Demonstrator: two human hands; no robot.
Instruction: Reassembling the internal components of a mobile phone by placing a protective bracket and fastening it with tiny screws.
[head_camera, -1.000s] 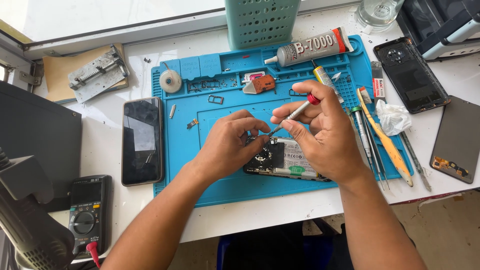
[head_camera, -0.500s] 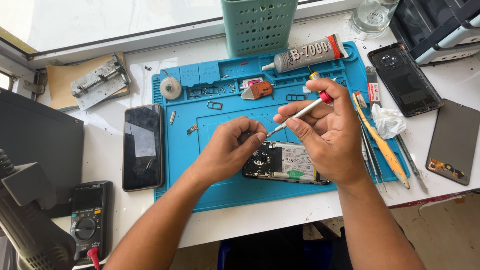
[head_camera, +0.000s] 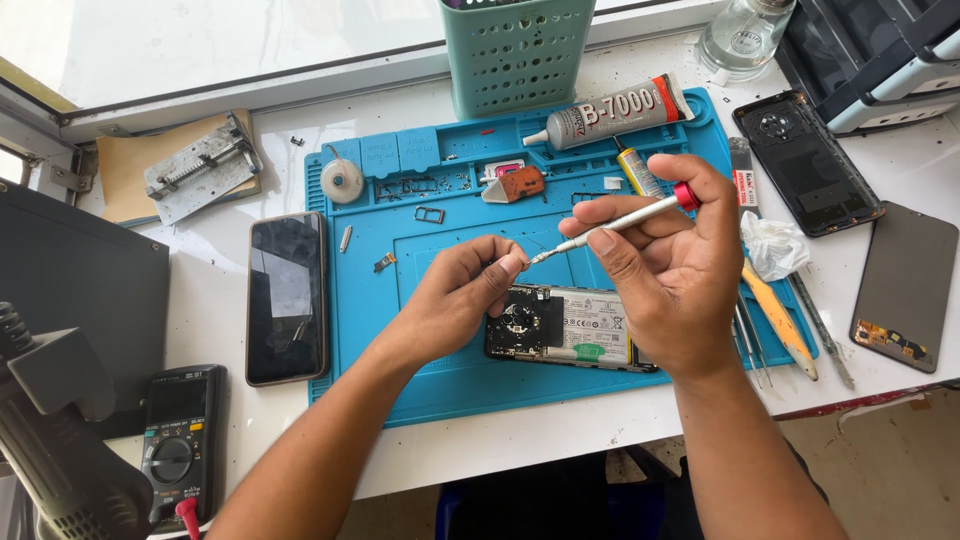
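On the white workbench (head_camera: 600, 440) lies a blue repair mat (head_camera: 450, 380), and near its front edge rests an opened phone (head_camera: 570, 325) with its back off, circuit board and battery showing. Both hands hover just above that phone. The right hand (head_camera: 680, 270) is closed around a slim silver screwdriver (head_camera: 620, 220) with a red cap, held slanting so its tip points down-left, above the phone's upper edge. The left hand (head_camera: 460, 295) has thumb and forefinger pinched together right at the screwdriver's tip; whether something tiny sits between them cannot be told. Left of the mat lies a dark phone (head_camera: 287, 297), face up. At the mat's far edge rests a glue tube (head_camera: 615, 110).
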